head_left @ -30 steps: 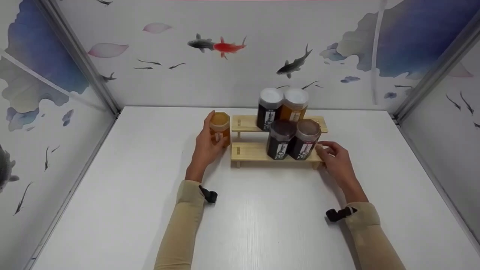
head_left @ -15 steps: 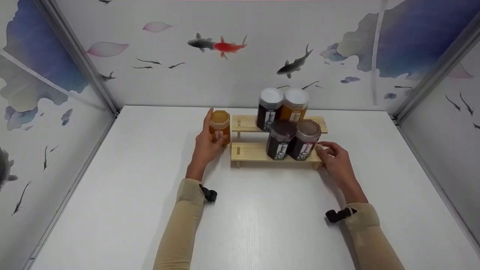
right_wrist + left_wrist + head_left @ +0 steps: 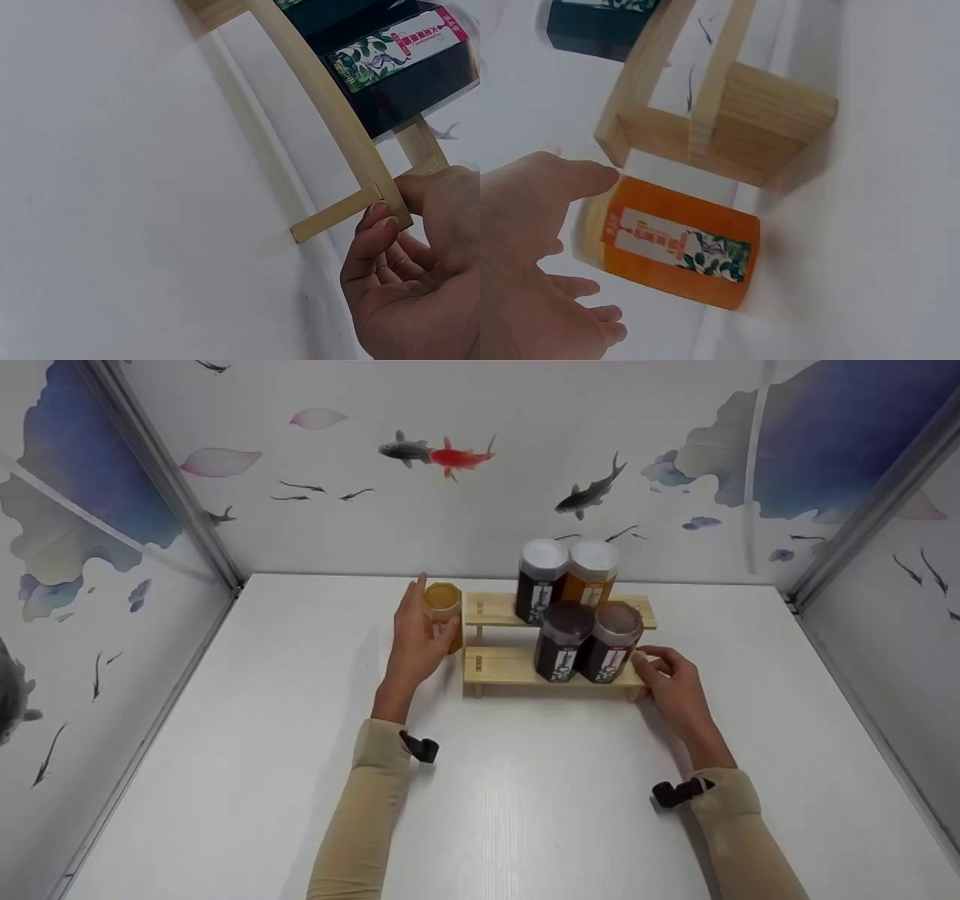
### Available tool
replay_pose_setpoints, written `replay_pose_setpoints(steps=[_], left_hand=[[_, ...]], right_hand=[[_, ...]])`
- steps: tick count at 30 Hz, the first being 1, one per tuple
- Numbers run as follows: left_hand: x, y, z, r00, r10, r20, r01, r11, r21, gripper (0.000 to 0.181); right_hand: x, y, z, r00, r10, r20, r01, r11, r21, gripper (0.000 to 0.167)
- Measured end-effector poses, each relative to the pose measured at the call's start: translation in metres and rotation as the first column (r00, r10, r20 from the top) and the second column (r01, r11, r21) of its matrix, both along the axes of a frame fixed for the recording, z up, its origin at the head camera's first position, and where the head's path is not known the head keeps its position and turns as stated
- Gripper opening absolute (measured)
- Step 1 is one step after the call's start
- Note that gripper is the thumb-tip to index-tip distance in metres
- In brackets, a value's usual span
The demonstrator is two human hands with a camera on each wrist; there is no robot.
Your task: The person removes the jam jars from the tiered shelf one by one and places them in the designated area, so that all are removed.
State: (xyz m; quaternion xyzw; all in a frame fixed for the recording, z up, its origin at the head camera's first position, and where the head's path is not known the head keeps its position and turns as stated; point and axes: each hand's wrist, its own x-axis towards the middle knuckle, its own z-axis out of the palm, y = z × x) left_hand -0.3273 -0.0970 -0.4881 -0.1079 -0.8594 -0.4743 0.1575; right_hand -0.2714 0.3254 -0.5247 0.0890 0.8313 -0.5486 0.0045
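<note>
An amber jar (image 3: 444,598) stands upright on the table just left of a two-tier wooden rack (image 3: 499,666). My left hand (image 3: 417,641) is beside it, fingers loosely extended; in the left wrist view, the thumb of that hand (image 3: 536,247) lies by the top of the jar (image 3: 679,244), and whether it touches is unclear. My right hand (image 3: 677,682) pinches the right end of the lower tier; the right wrist view shows this hand (image 3: 420,270) with thumb and fingers on the rack's end (image 3: 367,169). Two dark jars (image 3: 561,649) (image 3: 611,649) stand on that tier.
On the upper tier stand a dark jar (image 3: 540,585) and an amber jar (image 3: 591,574), both with white lids. Printed panels (image 3: 450,525) border the white table (image 3: 495,810) at the back and both sides.
My left hand's fingers and thumb have loosened from around the amber jar, the thumb shifting higher. The right hand keeps its pinch, and the rack and its jars stay in place.
</note>
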Motion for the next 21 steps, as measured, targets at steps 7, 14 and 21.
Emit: replay_pose_setpoints(steps=[7, 14, 21], left_hand=[[0.019, 0.030, 0.027, 0.988, -0.021, -0.150, 0.028, 0.998, 0.050, 0.066], [0.037, 0.068, 0.037, 0.955, -0.158, -0.251, 0.169, 0.985, 0.021, 0.050], [0.050, 0.091, 0.034, 0.944, -0.277, -0.178, 0.276, 0.961, -0.035, 0.046]], right_hand=[[0.002, -0.001, 0.001, 1.000, -0.005, -0.007, 0.006, 1.000, 0.018, 0.063], [0.002, 0.002, -0.001, 1.000, -0.010, 0.002, 0.010, 1.000, 0.026, 0.065], [0.000, 0.002, -0.003, 1.000, -0.001, 0.002, 0.001, 1.000, 0.007, 0.061]])
